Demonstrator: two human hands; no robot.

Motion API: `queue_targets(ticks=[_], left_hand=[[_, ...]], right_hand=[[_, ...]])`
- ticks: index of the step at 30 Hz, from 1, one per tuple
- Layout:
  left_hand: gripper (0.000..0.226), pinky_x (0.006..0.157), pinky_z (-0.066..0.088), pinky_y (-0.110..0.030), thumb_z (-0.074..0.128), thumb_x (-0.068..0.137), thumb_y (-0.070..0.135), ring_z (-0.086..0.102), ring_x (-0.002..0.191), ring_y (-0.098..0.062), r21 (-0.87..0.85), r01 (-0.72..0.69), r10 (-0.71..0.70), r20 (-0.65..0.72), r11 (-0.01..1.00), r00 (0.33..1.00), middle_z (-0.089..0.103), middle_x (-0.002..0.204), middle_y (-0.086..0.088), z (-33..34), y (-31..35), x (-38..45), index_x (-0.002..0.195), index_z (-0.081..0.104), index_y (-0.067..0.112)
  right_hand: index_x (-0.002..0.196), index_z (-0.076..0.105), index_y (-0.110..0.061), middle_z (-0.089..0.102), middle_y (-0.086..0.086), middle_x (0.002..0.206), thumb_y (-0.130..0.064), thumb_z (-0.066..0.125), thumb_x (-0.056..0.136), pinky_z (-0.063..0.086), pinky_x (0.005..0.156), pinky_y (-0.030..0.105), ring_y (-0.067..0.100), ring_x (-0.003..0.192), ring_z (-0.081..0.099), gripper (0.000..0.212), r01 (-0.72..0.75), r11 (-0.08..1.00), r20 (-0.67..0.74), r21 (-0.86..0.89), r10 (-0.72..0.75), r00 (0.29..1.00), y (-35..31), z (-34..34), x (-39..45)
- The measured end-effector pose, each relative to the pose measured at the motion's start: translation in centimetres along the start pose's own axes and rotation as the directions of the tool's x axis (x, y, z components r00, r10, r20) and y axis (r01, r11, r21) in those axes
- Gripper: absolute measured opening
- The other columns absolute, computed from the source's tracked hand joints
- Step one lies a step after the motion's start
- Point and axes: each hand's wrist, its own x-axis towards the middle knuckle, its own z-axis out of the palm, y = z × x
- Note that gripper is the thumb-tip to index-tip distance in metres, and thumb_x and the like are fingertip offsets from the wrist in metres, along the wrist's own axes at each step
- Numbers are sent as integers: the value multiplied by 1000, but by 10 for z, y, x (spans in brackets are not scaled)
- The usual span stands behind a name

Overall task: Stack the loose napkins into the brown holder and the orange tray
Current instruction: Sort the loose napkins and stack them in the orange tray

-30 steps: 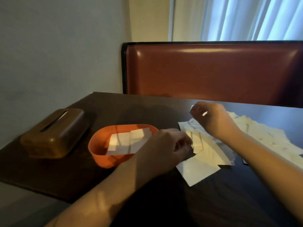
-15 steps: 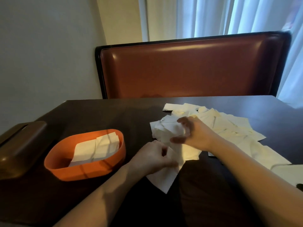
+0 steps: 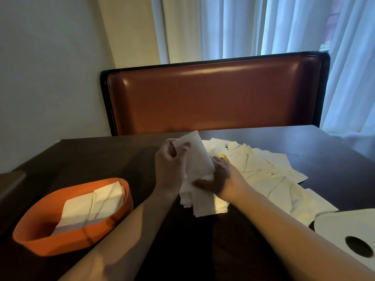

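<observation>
Dark wooden table [image 3: 101,157]: thin white paper napkin [image 3: 195,154], limp and light, is pinched by left hand [image 3: 170,169] and apparently right hand [image 3: 219,177], best gripped by edges.

brown holder [image 3: 10,191]: cut by left edge | white object [image 3: 349,226]: cut by right edge

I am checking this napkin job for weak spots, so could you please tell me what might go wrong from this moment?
1. The bundle of napkins in both hands is uneven, with edges hanging out below; sheets could slip from the left hand and right hand on the way over.
2. The orange tray already holds napkins, so a ragged bundle may sit crooked.
3. A forearm could sweep the loose napkins.
</observation>
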Motion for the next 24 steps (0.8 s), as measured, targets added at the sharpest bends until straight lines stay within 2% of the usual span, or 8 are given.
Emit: queue_targets(ticks=[2,5,7,10,14,18,21,24], left_hand=[[5,63,57,-21,62,94,30,65,78,2,39,-41,43,-51,998,998,64,88,9,-3,-9,-2,93,58,31],[5,60,55,-17,58,96,33,65,79,0,93,-121,129,-80,988,988,65,83,13,-12,-19,-10,91,60,33],[8,60,55,-18,54,98,33,65,80,0,95,-130,139,-92,987,986,65,85,12,-16,-21,-11,91,60,33],[14,58,55,-20,51,100,33,65,78,0,85,-81,90,-103,993,991,64,85,9,-16,-21,-10,90,60,33],[19,66,60,-37,50,101,36,66,77,-6,33,-14,19,-145,999,989,66,82,10,-18,-24,-10,88,64,30],[19,74,59,-36,49,101,37,64,84,-5,13,17,-14,-183,1000,983,64,89,10,-22,-22,-8,88,62,33],[22,64,51,-17,49,102,34,61,76,9,-7,48,-48,-198,999,979,63,86,12,-22,-20,-7,84,61,33],[28,57,46,-6,50,102,32,59,71,10,-19,44,-46,-202,999,978,63,79,9,-22,-21,-6,79,64,27]], right_hand=[[113,53,-25,56,-5,106,-66,63,79,49,83,37,15,98,49,54,15,995,40,-100,-11,999,0,-2,4],[112,54,-22,57,-3,107,-49,55,94,47,84,34,16,100,50,32,-18,994,58,-104,24,998,-3,-2,4],[105,57,-17,59,1,100,-35,49,100,50,84,37,19,93,55,20,-38,998,10,-49,39,999,-5,-1,3],[92,59,-11,60,5,86,-24,51,100,47,72,38,25,83,59,16,-18,1000,-126,7,19,992,0,-4,3],[99,71,-12,69,3,89,-8,63,92,52,75,35,20,84,64,11,48,959,-280,278,33,960,7,-13,1],[109,72,-15,69,-8,90,-18,69,92,48,71,18,4,81,63,18,-14,846,-312,533,211,926,-4,-31,1],[103,74,-16,73,4,90,-24,69,92,53,74,33,16,82,65,15,-69,694,-170,716,270,948,-11,-42,0],[111,71,-6,71,20,105,-21,67,93,52,90,46,27,94,66,23,-168,407,122,898,136,983,-15,-52,-4]])
